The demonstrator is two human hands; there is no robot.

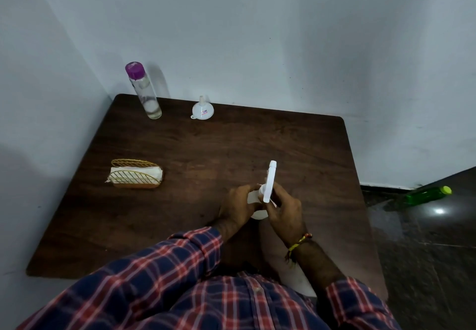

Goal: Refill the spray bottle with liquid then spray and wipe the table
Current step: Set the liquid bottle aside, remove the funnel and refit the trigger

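Both hands' grip on white spray bottle (pixel 260 201), funnel (pixel 202 109) sticker unreadable

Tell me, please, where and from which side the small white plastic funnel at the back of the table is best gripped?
Pinch the small white plastic funnel by its narrow spout, coming from above: it stands mouth down on the dark wooden table with the spout pointing up. Its cone walls are wide and sloped, so probably slippery.

A dark wooden table (pixel 206 149) bears a clear bottle (pixel 145 92), funnel (pixel 202 109) and napkin holder (pixel 135 175).
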